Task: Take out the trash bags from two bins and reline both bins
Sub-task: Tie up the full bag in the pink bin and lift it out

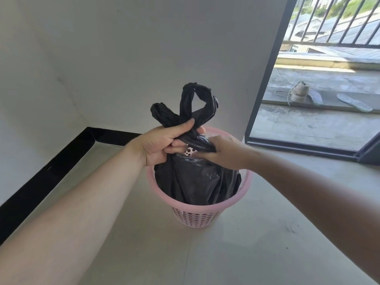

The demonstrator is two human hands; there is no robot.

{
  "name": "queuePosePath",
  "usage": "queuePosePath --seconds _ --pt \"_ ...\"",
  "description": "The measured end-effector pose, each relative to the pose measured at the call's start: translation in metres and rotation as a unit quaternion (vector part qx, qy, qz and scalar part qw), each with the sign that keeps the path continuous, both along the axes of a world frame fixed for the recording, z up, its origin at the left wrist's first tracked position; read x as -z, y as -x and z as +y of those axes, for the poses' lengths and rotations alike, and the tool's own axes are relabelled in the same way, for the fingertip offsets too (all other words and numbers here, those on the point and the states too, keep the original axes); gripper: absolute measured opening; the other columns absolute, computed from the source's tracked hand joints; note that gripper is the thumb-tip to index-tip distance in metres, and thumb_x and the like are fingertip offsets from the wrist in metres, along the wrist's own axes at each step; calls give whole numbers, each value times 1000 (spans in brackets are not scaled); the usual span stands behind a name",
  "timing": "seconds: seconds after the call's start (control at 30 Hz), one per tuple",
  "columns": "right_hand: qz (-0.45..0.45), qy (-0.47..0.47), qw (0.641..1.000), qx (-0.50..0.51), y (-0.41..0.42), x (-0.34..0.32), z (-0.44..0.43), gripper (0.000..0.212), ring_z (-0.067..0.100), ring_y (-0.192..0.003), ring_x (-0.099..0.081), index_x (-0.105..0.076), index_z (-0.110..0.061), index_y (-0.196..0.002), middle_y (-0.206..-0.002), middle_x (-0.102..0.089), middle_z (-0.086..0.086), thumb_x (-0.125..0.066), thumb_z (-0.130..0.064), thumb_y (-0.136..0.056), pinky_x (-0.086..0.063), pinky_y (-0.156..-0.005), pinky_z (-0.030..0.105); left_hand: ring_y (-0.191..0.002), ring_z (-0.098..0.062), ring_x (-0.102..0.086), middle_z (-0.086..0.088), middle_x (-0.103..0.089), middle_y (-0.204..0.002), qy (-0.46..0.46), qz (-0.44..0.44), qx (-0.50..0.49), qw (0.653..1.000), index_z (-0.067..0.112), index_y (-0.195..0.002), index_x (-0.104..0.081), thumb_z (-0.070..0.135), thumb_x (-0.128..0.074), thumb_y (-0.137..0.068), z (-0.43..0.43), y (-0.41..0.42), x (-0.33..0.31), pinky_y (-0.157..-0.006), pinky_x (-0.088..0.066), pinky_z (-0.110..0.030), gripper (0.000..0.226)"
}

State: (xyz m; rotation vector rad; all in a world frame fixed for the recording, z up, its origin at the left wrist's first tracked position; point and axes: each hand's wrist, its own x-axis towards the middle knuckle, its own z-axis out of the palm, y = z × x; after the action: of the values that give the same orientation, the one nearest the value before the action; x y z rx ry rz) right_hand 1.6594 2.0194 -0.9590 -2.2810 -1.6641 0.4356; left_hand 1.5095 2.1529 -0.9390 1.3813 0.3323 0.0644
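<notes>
A pink perforated plastic bin (197, 218) stands on the pale floor near the corner of the room. A full black trash bag (195, 182) sits inside it, its body rising to the rim. The bag's two twisted handle loops cross above the bin, sticking up past my hands. My left hand (164, 144) is closed around the crossed handles at their base. My right hand (224, 151) pinches the twisted black plastic just to the right, over the bin's far rim. Only this one bin is in view.
White walls with a black skirting board (51, 167) close the corner at the left and behind. At the right an open dark-framed door (261, 89) leads to a balcony with a shoe (299, 92), two insoles and a railing.
</notes>
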Motion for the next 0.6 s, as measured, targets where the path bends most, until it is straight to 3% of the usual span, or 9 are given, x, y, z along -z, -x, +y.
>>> queuePosePath --seconds 0.1,0.17,0.23,0.3,0.4,0.53,0.6 --pt "202 29 978 48 -15 -7 -12 66 11 -84 -66 -58 -20 -121 -100 -69 -2 -64 -69 -76 -53 -71 24 -40 -6 -24 7 -34 -49 42 14 11 999 16 -96 -70 45 -50 -96 -2 1 -1 -57 -27 -22 35" --pt "290 40 954 65 -24 -8 -22 86 14 -108 -62 -41 -24 -145 -128 -61 3 -50 -74 -77 -53 -88 29 -40 -8 -28 6 -36 -51 64 23 19 998 15 -91 -68 47 -52 -94 -5 0 -2 -58 -38 -25 36" --pt "345 12 933 98 -29 -11 -28 95 18 -116 -59 -33 -25 -151 -138 -54 5 -31 -83 -76 -50 -100 38 -41 -9 -31 4 -42 -52 62 32 19 997 13 -89 -67 46 -53 -94 -8 -3 0 -59 -41 -28 36" --pt "388 -52 910 135 -31 -18 -29 90 16 -100 -64 -39 -29 -147 -132 -57 5 -20 -85 -79 -53 -94 36 -41 -11 -35 0 -51 -54 44 45 7 998 11 -88 -68 43 -57 -93 -12 -6 3 -59 -42 -28 35" --pt "415 -154 885 145 -27 -36 -25 71 11 -67 -52 -54 -33 -134 -109 -61 1 -23 -79 -89 -47 -68 28 -41 -10 -41 -5 -63 -60 11 79 -11 997 8 -89 -71 41 -64 -89 -17 -12 9 -61 -43 -27 34" --pt "306 -190 928 98 -19 -47 -20 43 7 -59 -52 -73 -31 -109 -82 -70 -7 -54 -65 -91 -44 -57 23 -43 -9 -45 -12 -72 -79 -8 111 -19 994 6 -95 -71 42 -65 -87 -22 -16 14 -61 -41 -24 38" --pt "268 -235 926 126 -16 -45 -17 30 4 -50 -48 -78 -26 -94 -61 -66 -10 -63 -52 -92 -44 -53 18 -44 -9 -45 -15 -73 -88 14 102 -47 994 4 -101 -69 43 -64 -87 -19 -16 18 -58 -43 -22 42"
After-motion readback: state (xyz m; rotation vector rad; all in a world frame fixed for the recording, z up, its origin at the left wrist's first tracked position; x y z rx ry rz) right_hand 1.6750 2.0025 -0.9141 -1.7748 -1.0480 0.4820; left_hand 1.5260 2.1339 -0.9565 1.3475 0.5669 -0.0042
